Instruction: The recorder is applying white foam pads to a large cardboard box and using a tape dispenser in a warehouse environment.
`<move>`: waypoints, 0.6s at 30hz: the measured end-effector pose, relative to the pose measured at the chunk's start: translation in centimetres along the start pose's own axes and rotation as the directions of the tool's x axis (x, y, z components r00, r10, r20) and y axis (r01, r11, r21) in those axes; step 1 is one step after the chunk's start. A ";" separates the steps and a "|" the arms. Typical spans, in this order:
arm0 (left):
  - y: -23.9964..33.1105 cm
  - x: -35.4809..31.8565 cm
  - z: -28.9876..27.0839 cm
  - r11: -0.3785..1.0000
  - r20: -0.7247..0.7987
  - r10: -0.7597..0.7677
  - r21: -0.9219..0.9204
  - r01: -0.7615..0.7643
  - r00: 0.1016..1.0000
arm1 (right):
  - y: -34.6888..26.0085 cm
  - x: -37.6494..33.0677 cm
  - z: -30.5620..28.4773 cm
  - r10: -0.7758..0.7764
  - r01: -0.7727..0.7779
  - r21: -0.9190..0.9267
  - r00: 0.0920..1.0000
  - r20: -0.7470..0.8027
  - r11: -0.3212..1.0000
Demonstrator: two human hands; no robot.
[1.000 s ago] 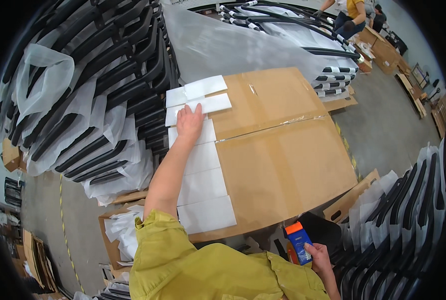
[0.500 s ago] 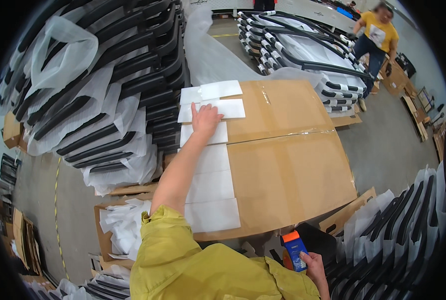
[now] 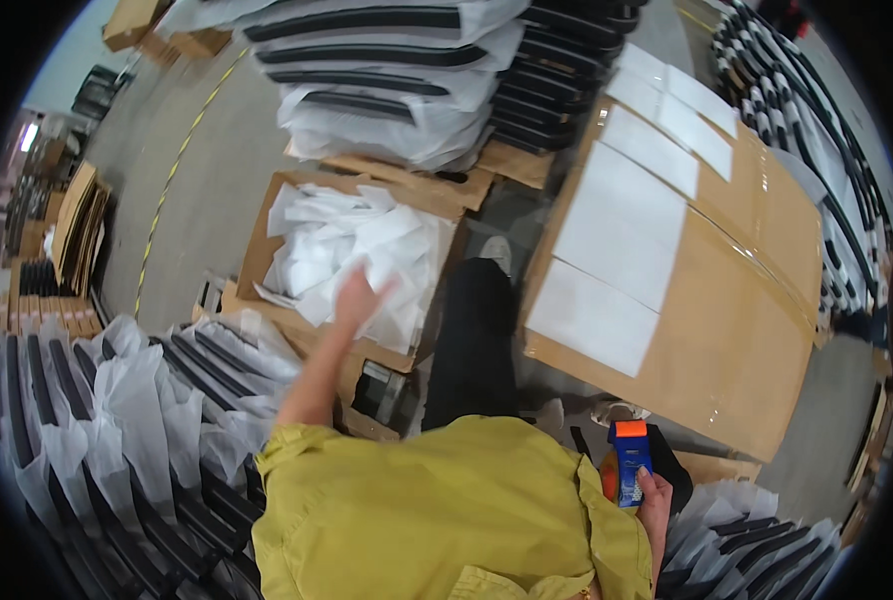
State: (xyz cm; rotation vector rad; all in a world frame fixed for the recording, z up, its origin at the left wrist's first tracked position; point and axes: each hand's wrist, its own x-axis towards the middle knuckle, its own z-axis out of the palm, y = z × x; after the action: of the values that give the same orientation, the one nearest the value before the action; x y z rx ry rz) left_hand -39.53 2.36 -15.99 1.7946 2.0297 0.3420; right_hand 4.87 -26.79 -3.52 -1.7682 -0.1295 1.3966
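Over the open carton [image 3: 267, 225] of white sheets [image 3: 352, 245], on the person's left, the left hand [image 3: 359, 296] is held with fingers spread apart and nothing gripped; the sheets lie just ahead of and below that grip. Low on the right, the right hand [image 3: 655, 497] is closed round an orange-and-blue tape dispenser [image 3: 631, 460], well apart from the sheets and beside the big taped box [image 3: 757, 290]

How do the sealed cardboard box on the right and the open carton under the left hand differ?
The sealed cardboard box is closed, with white sheets stuck flat along its top; the open carton is uncovered and holds loose, crumpled white plastic bags. The sealed box looks larger. The left hand is over the carton. Both are brown cardboard.
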 end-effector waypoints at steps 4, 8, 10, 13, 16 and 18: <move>-2.0 -12.0 8.8 0.994 0.455 -0.093 -0.003 0.106 0.885 | -0.9 0.1 1.2 -0.052 0.051 -0.073 0.999 -0.006 0.996; -0.9 -12.0 12.1 0.983 0.383 -0.181 0.094 0.157 0.906 | -1.7 0.0 3.0 -0.044 0.047 -0.123 0.999 0.029 0.991; -2.1 -12.3 13.4 0.997 0.441 -0.016 -0.056 0.046 0.897 | -1.5 0.4 3.0 -0.040 0.041 -0.157 0.999 0.005 0.987; -0.7 -10.0 10.8 0.962 0.510 0.101 -0.270 0.047 0.854 | -1.8 0.5 3.3 -0.001 -0.004 -0.144 0.999 -0.034 0.990; -3.7 -5.2 9.4 0.962 0.044 0.020 -0.273 -0.008 0.999 | -2.6 0.5 3.8 0.052 -0.060 -0.189 0.998 -0.045 0.980; -6.4 0.2 9.0 0.939 0.016 -0.188 -0.292 0.184 0.982 | -2.8 0.9 3.4 0.079 -0.090 -0.199 0.995 -0.062 0.976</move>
State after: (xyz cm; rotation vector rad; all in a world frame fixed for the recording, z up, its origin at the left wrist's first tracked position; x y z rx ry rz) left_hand -41.12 0.92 -26.77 1.4149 2.0152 0.5639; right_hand 3.47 -22.68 -2.39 -1.9974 -0.1737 1.4368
